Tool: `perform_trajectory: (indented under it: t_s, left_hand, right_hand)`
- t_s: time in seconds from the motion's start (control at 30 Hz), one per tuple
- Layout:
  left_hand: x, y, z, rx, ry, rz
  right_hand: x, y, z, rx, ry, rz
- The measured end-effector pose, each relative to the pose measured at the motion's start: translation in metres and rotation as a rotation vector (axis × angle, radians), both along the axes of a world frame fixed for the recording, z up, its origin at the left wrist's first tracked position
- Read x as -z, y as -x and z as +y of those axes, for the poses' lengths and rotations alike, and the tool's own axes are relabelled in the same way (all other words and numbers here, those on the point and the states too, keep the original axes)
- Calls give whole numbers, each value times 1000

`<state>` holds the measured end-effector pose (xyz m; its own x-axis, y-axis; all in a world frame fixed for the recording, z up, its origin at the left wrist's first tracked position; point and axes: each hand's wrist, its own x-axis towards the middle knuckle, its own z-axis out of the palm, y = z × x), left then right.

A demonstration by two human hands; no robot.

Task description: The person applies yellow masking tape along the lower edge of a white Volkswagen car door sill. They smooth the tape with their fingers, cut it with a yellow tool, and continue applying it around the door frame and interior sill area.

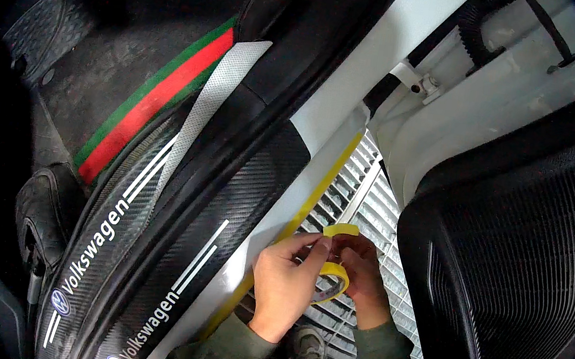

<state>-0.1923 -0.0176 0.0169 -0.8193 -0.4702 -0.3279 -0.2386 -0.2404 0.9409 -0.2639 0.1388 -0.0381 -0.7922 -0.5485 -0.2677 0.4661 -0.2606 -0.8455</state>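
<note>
Near side, just right of the car's sill, left hand (284, 283): thumb and forefinger pinched together on yellow tape; back of the hand uppermost.
Right hand (366, 279): fingers bent behind the tape, partly hidden; whether they grip it or merely steady it cannot be told.
Tape roll (344, 278): yellow ring tilted between the two hands, above the floor.
Free strip (342, 231): short yellow length at the fingertips, on the far side of the roll, laid on no panel.
Yellow edging (325, 184): band, apparently the same tape, along the right edge of the white sill (325, 161), on both the far and near sides of the left hand.
Progress, as judged: much of the sill edge appears taped; the free strip remains unplaced, and the stretch behind the left hand is hidden.
Sleeves: dark green, left (227, 351) and right (381, 349).
Floor: slatted metal grating (385, 216), with a shoe (309, 345) near.
Left of the sill: black carbon-patterned trim (251, 182); farther left, a pale textured strip (215, 95) and a red-and-green mat band (160, 106).
Right: open door with black ribbed panel (532, 231).
Far right: corrugated black cable sleeve (470, 35).
</note>
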Motion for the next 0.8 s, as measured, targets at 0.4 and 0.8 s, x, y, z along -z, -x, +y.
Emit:
perform_trajectory:
  t_s: [0.4,0.8]
  left_hand:
    - [-4,2,8,87,46,-6]
    - [-15,-9,13,289,113,24]
  right_hand:
    - [-3,17,-19,263,-179,-139]
    - [49,126,-22,345,85,-11]
